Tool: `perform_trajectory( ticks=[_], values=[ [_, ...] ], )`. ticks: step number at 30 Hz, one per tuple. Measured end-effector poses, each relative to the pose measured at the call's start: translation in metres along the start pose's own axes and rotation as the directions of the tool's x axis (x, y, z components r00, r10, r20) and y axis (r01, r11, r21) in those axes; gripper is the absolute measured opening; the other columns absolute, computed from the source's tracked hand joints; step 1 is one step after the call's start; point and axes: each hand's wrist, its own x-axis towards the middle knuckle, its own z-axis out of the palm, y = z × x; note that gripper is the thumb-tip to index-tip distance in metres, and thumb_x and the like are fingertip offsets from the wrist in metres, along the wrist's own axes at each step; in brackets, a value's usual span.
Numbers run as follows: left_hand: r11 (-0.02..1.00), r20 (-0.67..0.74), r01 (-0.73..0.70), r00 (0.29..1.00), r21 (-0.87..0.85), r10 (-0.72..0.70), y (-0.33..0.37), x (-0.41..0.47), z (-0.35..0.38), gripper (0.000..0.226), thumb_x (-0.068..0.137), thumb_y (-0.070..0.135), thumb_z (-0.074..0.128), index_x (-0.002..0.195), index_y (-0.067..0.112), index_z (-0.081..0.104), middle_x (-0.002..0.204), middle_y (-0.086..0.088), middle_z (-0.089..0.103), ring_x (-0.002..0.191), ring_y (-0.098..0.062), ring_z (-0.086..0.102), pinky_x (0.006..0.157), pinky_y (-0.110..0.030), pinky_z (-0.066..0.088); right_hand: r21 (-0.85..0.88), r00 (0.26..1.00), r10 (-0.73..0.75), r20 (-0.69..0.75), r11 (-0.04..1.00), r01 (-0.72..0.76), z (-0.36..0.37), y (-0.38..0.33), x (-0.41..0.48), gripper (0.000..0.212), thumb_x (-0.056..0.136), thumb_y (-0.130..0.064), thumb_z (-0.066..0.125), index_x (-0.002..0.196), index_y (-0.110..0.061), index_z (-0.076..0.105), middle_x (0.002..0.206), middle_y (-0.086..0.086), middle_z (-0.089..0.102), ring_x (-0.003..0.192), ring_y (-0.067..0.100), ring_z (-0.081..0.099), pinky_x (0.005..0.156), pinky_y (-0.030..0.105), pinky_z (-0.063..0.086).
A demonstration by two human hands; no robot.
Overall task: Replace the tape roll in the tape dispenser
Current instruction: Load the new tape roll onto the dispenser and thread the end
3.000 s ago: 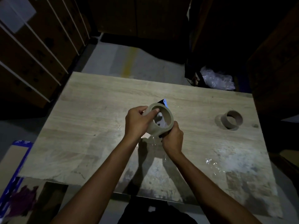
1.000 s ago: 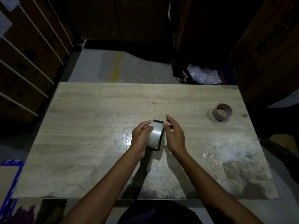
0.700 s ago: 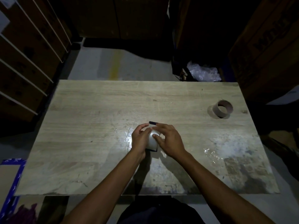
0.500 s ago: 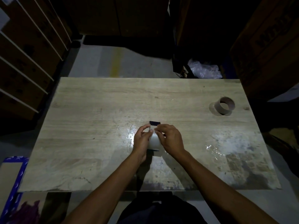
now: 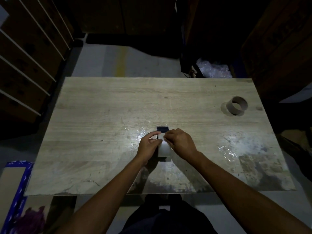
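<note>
Now the tape roll (image 5: 164, 150) sits in the tape dispenser (image 5: 162, 128), lowered onto the bench (image 5: 101, 115) since earlier; left hand (image 5: 148, 147) grips its side, right hand (image 5: 181, 143) pinches its top

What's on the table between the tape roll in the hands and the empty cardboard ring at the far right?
Nothing: in the head view only bare table runs from the tape roll to the cardboard ring.

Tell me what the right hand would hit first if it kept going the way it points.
The tape roll: the right hand points left with its fingertips apparently touching it. The left hand lies just beyond.
</note>
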Motion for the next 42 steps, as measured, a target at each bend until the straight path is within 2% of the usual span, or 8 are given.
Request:
perform_trajectory(
  ticks=[6,10,13,16,20,25,33,42],
  values=[
    [0.943,0.032,-0.117,0.993,0.313,0.113,0.006,0.004,-0.012,0.030,0.089,0.032,0.070,0.119,0.027,0.068,0.093,-0.002,0.075,0.075,-0.012,0.072,0.069,-0.029,0.060,-0.009,1.000,0.001,0.028,1.000,0.000,-0.001,-0.003,0.007,0.017,0.087,-0.023,0.064,0.099,-0.018,0.076,0.102,0.004,0.073,0.089,0.026,0.063,0.070,0.035,0.053],
    [0.834,0.081,-0.235,0.971,0.498,0.225,0.014,0.008,-0.018,0.035,0.088,0.039,0.069,0.119,0.022,0.072,0.104,0.003,0.071,0.078,-0.011,0.069,0.077,-0.029,0.057,0.060,0.998,-0.027,0.055,0.998,0.023,-0.007,0.001,0.007,0.020,0.092,-0.026,0.062,0.104,-0.017,0.076,0.109,0.001,0.073,0.095,0.022,0.063,0.079,0.036,0.052],
    [0.730,0.173,-0.365,0.929,0.578,0.327,0.020,0.012,-0.017,0.026,0.090,0.036,0.068,0.112,0.025,0.076,0.097,0.000,0.067,0.083,-0.013,0.061,0.073,-0.028,0.050,0.090,0.996,-0.055,0.073,0.995,0.049,-0.010,0.004,0.006,0.020,0.091,-0.025,0.063,0.102,-0.016,0.077,0.108,0.002,0.074,0.094,0.023,0.065,0.079,0.038,0.054],
    [0.662,0.282,-0.436,0.900,0.609,0.334,0.027,0.014,-0.020,0.024,0.090,0.031,0.068,0.113,0.024,0.075,0.092,0.000,0.060,0.084,-0.011,0.055,0.070,-0.020,0.041,0.113,0.998,-0.014,0.066,0.994,0.007,-0.010,0.002,0.009,0.018,0.089,-0.023,0.066,0.099,-0.015,0.078,0.102,0.004,0.075,0.092,0.023,0.066,0.079,0.039,0.054],
    [0.588,0.373,-0.471,0.882,0.658,0.288,0.034,0.019,-0.026,0.024,0.092,0.030,0.066,0.113,0.026,0.076,0.096,-0.005,0.061,0.090,-0.017,0.057,0.078,-0.033,0.047,0.124,0.998,0.022,0.066,0.992,-0.030,-0.009,0.000,0.009,0.017,0.090,-0.025,0.065,0.098,-0.016,0.077,0.099,0.003,0.075,0.090,0.020,0.065,0.078,0.034,0.052],
    [0.493,0.414,-0.514,0.857,0.702,0.305,0.046,0.020,-0.022,0.020,0.092,0.029,0.063,0.100,0.020,0.079,0.089,-0.007,0.063,0.086,-0.025,0.060,0.073,-0.037,0.047,0.120,0.994,0.057,0.089,0.991,-0.068,-0.011,-0.001,0.011,0.017,0.090,-0.027,0.063,0.096,-0.020,0.077,0.097,0.002,0.074,0.089,0.019,0.065,0.078,0.033,0.052],
    [0.492,0.430,-0.497,0.867,0.715,0.251,0.048,0.020,-0.022,0.027,0.086,0.030,0.073,0.107,0.014,0.077,0.102,-0.008,0.061,0.091,-0.022,0.061,0.081,-0.039,0.050,0.076,0.995,0.063,0.076,0.995,-0.069,-0.009,0.000,0.015,0.019,0.091,-0.020,0.061,0.095,-0.011,0.077,0.096,0.009,0.073,0.087,0.025,0.066,0.077,0.035,0.053],
    [0.466,0.402,-0.491,0.871,0.736,0.283,0.049,0.022,-0.016,0.020,0.090,0.030,0.067,0.099,0.015,0.078,0.097,-0.005,0.060,0.088,-0.020,0.058,0.073,-0.031,0.045,0.156,0.993,0.011,0.114,0.987,-0.029,-0.016,0.011,0.007,0.018,0.089,-0.021,0.066,0.101,-0.016,0.077,0.104,0.002,0.076,0.093,0.019,0.069,0.082,0.035,0.054]
  ],
)
